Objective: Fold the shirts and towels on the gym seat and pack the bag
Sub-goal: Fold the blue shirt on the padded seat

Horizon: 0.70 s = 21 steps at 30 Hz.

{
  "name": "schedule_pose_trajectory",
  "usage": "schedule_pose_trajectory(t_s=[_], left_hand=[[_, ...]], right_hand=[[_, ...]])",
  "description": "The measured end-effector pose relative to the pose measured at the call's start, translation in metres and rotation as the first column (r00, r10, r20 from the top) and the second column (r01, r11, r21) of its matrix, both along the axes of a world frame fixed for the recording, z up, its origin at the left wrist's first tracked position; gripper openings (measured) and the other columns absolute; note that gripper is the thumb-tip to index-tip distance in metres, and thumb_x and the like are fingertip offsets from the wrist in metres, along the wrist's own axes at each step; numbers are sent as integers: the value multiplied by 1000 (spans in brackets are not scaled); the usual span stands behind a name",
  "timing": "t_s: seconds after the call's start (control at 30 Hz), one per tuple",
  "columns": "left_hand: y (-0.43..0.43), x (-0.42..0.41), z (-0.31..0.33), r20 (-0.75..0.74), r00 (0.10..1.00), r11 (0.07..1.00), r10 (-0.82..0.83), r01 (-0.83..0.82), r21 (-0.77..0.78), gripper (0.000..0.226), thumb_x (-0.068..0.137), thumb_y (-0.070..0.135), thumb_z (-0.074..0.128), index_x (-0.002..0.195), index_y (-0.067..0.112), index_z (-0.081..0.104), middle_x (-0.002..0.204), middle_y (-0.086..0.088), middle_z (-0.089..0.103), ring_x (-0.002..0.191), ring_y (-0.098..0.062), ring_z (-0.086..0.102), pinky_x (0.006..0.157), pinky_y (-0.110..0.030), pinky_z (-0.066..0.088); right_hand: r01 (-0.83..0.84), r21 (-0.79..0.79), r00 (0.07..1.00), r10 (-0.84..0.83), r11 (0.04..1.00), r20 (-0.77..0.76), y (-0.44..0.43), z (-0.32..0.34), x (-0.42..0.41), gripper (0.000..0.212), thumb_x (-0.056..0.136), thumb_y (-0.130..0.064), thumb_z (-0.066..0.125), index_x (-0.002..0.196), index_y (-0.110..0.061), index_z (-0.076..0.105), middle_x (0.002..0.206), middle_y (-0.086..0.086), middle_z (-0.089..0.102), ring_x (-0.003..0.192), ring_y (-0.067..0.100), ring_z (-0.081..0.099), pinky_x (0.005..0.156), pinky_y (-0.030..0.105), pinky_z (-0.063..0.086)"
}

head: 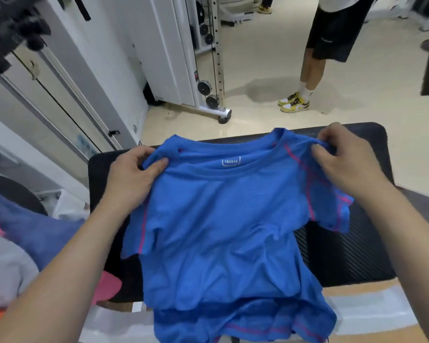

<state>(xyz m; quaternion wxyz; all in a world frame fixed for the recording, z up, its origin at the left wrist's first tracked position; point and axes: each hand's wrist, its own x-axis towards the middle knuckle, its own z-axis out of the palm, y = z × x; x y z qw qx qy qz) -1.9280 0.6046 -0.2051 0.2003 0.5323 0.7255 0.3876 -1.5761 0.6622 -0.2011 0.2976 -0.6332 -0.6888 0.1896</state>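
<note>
On seat [344,256], blue shirt [223,231], collar [233,175] pointing away

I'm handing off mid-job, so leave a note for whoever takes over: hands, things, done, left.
Left hand pinches one shoulder of the blue shirt, right hand the other.
Shirt lies spread on the black gym seat, hem hanging over the near edge, unfolded.
Other clothes heaped at far left. No bag in view.
Done: nothing visibly folded.
Left: fold this shirt, the heap, then pack.
</note>
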Motion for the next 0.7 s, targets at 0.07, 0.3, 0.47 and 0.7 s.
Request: schedule_pose_trajectory(t_s=[0.07, 0.3, 0.47, 0.7], left_hand=[[21, 6, -2, -204, 978, 999, 31, -33, -8, 14, 88, 34, 65, 78, 24, 66, 70, 7, 65, 70, -13, 59, 62, -29, 43], [53, -8, -10, -401, 916, 1000, 21, -21, 5, 21, 90, 43, 59, 78, 26, 63, 67, 7, 61, 69, -18, 57, 63, -34, 42], [68, -21, -14, -500, 863, 997, 78, -57, 56, 19, 91, 44, 55, 91, 27, 63, 83, 3, 64, 89, -26, 60, 78, -40, 46], [23, 39, -23, -661, 747, 965, 70, 118, 235, 36, 91, 23, 56, 126, 17, 58, 126, -13, 51, 114, -30, 44, 95, -51, 36]], right_hand=[[39, 3, 999, -39, 999, 27, 14, -5, -8, 13, 90, -16, 50, 102, -16, 51, 91, 5, 64, 84, 30, 56, 71, 39, 43], [65, 40, 988, -69, 997, 137, 50, -14, -22, 22, 92, -23, 50, 110, -11, 58, 102, 9, 66, 99, 32, 55, 72, 33, 31], [35, 196, 966, -83, 980, 246, 71, -29, -32, 31, 91, -34, 55, 112, -11, 54, 101, 10, 62, 95, 35, 55, 78, 41, 38], [38, 360, 989, -86, 932, 119, 28, -36, -28, 45, 93, -36, 49, 133, -15, 50, 127, 9, 54, 117, 29, 46, 90, 44, 38]])
